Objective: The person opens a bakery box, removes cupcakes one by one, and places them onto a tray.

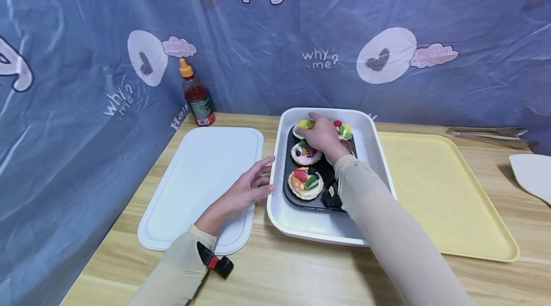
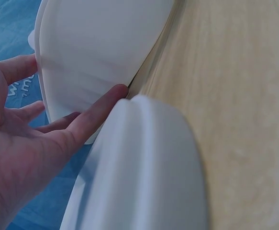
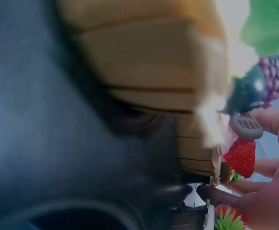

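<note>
My right hand [image 1: 322, 135] reaches over a black baking pan [image 1: 306, 204] in a white bin [image 1: 318, 235]. Its thumb and forefinger lie about a yellow-topped fruit tart [image 1: 303, 125] in the far left corner; whether they grip it I cannot tell. A pink-cream tart [image 1: 306, 153] and a strawberry-and-orange tart [image 1: 305, 183] sit nearer in the same column. Another tart [image 1: 343, 130] with red and green toppings is far right. My sleeve partly hides the right column and a dark piece [image 1: 330, 195]. My left hand [image 1: 247, 186], fingers extended, touches the bin's left side.
A white tray [image 1: 189, 191] lies left of the bin, a yellow tray [image 1: 447, 201] right of it. A sauce bottle [image 1: 199, 98] stands at the back left. Metal tongs [image 1: 490, 136] and a white flat piece [image 1: 531, 174] lie far right. Blue fabric [image 1: 275, 57] hangs behind the table.
</note>
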Demonstrator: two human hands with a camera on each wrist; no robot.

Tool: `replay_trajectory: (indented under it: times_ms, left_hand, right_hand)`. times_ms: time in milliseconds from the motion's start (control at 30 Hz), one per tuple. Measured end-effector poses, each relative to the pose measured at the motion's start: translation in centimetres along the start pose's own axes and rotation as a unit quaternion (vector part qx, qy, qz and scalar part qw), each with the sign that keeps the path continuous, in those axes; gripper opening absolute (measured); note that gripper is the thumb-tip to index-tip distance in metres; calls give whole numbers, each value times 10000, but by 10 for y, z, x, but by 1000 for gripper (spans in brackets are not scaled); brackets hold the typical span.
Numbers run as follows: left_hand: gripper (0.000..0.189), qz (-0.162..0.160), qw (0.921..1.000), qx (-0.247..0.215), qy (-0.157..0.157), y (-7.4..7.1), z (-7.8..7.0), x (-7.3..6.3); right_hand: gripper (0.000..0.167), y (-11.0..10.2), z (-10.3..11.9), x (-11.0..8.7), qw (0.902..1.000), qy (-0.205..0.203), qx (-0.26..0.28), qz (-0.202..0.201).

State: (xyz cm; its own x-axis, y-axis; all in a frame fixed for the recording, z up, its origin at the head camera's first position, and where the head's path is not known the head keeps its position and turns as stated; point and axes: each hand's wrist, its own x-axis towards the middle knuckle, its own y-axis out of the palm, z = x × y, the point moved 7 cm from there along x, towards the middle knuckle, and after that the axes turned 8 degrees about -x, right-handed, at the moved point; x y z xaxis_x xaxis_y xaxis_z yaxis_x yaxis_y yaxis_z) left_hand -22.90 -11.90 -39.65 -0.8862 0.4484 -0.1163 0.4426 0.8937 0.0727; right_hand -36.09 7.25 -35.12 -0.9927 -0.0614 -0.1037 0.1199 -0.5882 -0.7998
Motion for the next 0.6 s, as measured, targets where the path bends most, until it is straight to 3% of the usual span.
replay_trajectory:
  times_ms: [300, 600]
  left_hand:
    - [73, 26, 10000, -63, 53, 1, 1, -1]
    - [73, 30, 9999, -86, 88, 0, 1, 1]
  right_hand:
    - [72, 0, -1, -2, 9992, -120, -145, -365]
    - [72, -1, 0, -3, 9988, -94, -191, -438]
